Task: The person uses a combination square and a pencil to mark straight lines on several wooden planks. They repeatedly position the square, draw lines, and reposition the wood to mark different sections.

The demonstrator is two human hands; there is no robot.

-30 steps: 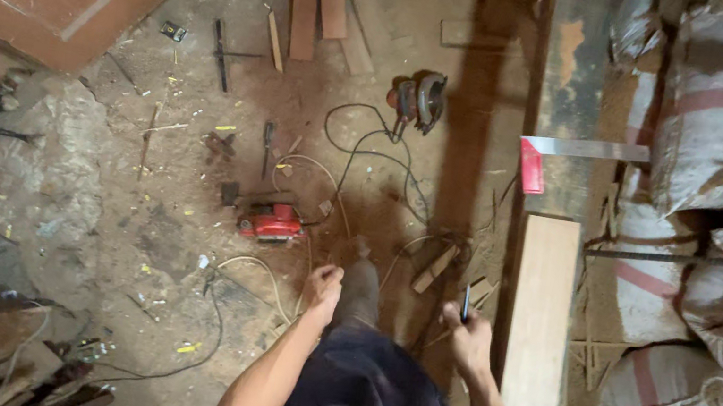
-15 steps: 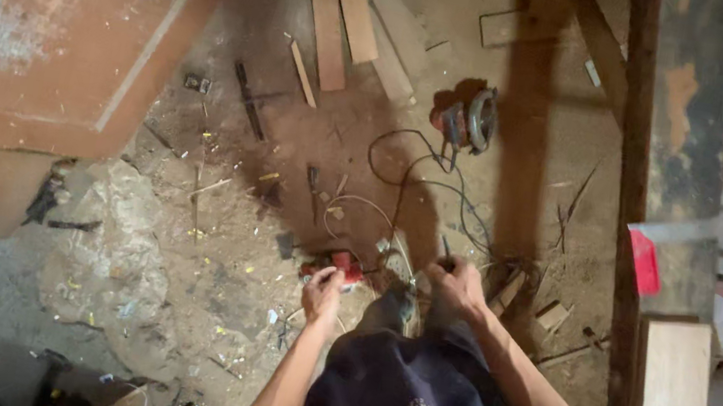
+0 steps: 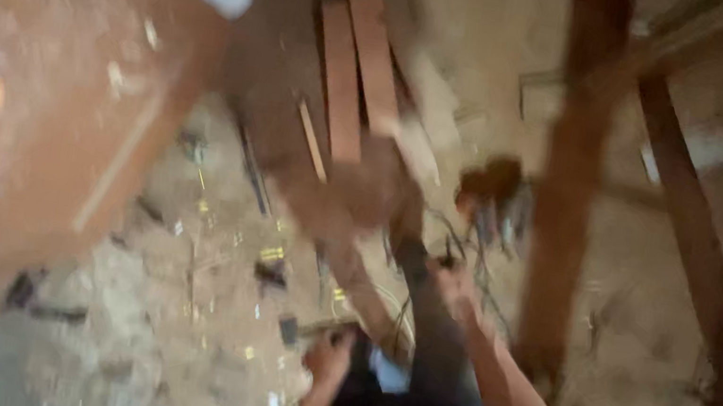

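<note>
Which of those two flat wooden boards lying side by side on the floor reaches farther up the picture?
The right-hand board; its top end lies higher than the shorter left board beside it.

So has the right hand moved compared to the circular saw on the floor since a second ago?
Yes. The right hand has swung forward and now sits close beside the circular saw, instead of well short of it near the pale plank. The picture is blurred, so its grip is unclear.

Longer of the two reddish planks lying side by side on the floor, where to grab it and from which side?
Judging through heavy blur: take the longer plank at its near end, coming from its right long edge. The shorter plank lies tight along its left, and the far end runs out of frame. It lies flat, so pinch across its narrow width.
</note>
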